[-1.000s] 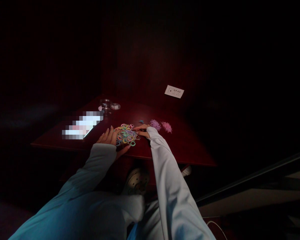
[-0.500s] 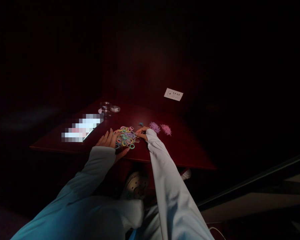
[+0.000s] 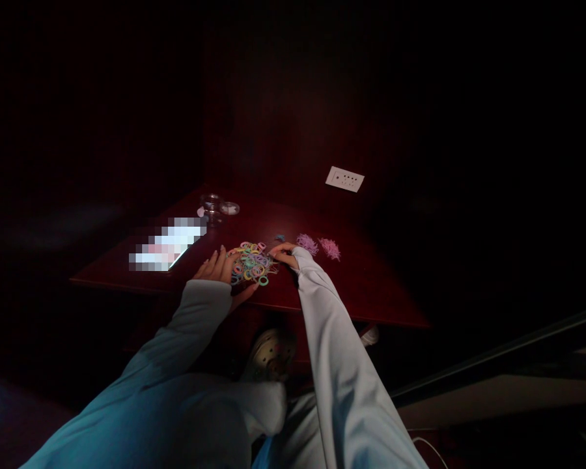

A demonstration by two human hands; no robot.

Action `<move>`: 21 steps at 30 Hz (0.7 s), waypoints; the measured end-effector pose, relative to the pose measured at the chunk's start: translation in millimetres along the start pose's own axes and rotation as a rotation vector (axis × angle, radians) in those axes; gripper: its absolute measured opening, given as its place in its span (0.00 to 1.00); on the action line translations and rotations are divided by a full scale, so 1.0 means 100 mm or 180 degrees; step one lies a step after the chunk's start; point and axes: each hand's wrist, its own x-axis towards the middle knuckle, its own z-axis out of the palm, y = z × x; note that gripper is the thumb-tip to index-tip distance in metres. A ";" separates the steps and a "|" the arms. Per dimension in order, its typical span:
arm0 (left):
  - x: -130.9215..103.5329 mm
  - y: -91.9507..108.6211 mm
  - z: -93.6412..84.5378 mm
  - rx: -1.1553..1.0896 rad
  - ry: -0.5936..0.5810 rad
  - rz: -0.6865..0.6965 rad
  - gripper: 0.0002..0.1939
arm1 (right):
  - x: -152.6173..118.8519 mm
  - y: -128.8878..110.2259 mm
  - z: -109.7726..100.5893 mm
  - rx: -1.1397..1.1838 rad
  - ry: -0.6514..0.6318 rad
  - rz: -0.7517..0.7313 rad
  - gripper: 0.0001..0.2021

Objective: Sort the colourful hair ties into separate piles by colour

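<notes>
A mixed pile of small coloured rings and bands (image 3: 252, 263) lies near the front edge of the dark red table (image 3: 371, 293). My left hand (image 3: 224, 270) rests along the pile's left side with its fingers spread. At the pile's right edge is my right hand (image 3: 284, 253), its fingers drawn together; what they hold, if anything, is too small to make out. Behind and right of that hand sit a purple heap of bands (image 3: 307, 244) and a pink heap (image 3: 330, 248). A small blue-green cluster (image 3: 280, 238) lies just beyond the fingers.
A lit, blurred-out screen (image 3: 168, 246) lies on the left of the table. Behind it stands a clear container (image 3: 211, 207) beside a round clear lid (image 3: 230, 208). A white socket plate (image 3: 344, 179) is on the back wall. Below the table a clog (image 3: 272, 352) shows.
The whole view has shifted slightly, so the table and its things appear a little further right and higher. Both hands stay at the pile, with little visible movement.
</notes>
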 end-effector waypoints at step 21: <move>-0.02 0.01 -0.05 0.0029 0.0016 0.0045 0.39 | -0.06 -0.10 0.00 -0.0593 -0.0037 -0.0269 0.11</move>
